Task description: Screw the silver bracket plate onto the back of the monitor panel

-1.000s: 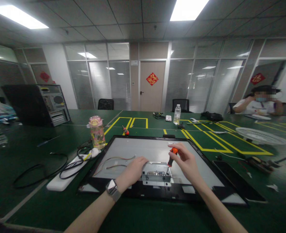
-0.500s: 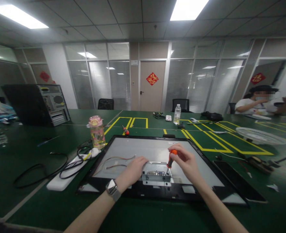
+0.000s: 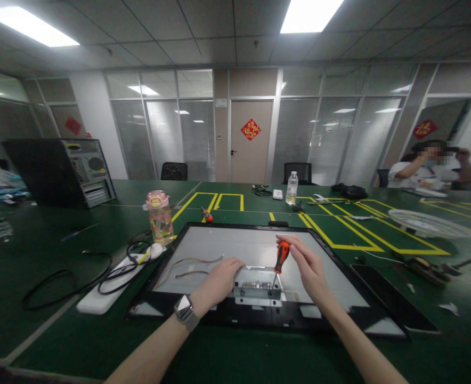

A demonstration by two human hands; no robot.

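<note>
A monitor panel [image 3: 203, 234] with a black frame and grey back lies on the green table in front of me. On its near part sits a metal bracket [image 3: 257, 302] with connectors and a board in it. My left hand [image 3: 219, 280], a watch on its wrist, grips the bracket's left side, fingertips partly hidden. My right hand [image 3: 305, 264] holds an orange and black screwdriver [image 3: 282, 257] near the top of its handle. The screwdriver stands almost upright, its tip down at the bracket's right end. Thin cables [image 3: 191, 260] lie on the panel to the left.
Left of the panel are a white power strip [image 3: 110, 282] with black cables and a pink-lidded bottle [image 3: 160, 218]. A black computer case [image 3: 55, 170] stands farther left. A dark flat panel [image 3: 393, 298] lies to the right. A person [image 3: 423, 170] sits across the table.
My right hand's fingers have loosened and shifted on the screwdriver, showing more of its handle. The screwdriver tilts slightly differently. My left hand stays put. The person opposite has raised both hands.
</note>
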